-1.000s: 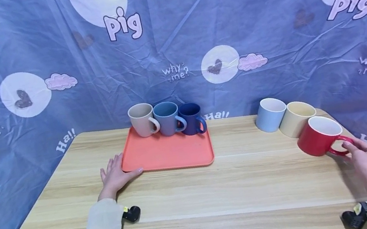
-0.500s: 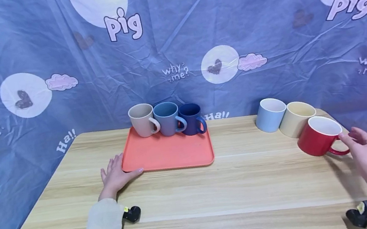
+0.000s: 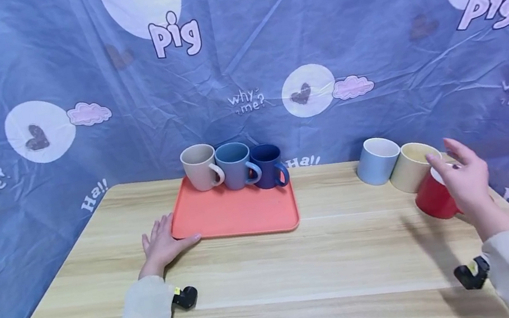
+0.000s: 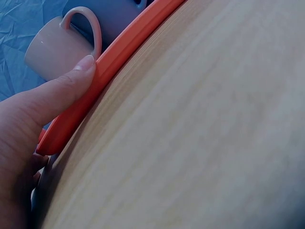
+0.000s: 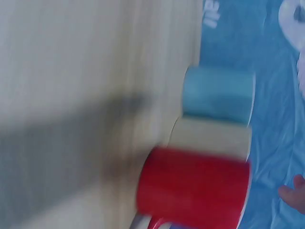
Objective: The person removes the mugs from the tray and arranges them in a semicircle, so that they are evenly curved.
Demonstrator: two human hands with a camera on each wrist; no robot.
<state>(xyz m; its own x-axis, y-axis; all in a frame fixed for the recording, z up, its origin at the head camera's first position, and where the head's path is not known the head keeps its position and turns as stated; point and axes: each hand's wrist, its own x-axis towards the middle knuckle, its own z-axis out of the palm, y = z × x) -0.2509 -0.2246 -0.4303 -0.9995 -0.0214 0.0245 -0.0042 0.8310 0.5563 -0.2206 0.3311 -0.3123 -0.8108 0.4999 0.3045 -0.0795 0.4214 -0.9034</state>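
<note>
My left hand [image 3: 162,246] lies at the near left corner of an orange-red tray [image 3: 239,215]. Its thumb [image 4: 66,90] is nearly straight against the rim in the left wrist view, and the other fingers spread along the left side. My right hand [image 3: 470,180] hovers over a red mug [image 5: 195,186], fingers loosely bent and apart, holding nothing. It partly hides that mug in the head view. A cream mug [image 3: 404,173] and a light blue mug [image 3: 374,165] stand upright beside the red one, in a row.
A beige mug [image 3: 199,171], a grey-blue mug [image 3: 233,169] and a navy mug [image 3: 267,171] stand along the tray's back edge, handles towards the right. A blue printed cloth [image 3: 244,41] hangs behind the wooden table [image 3: 335,270].
My right hand has let go of the red mug's handle, risen and moved left over the mug. The left hand and all the mugs stay where they were.
</note>
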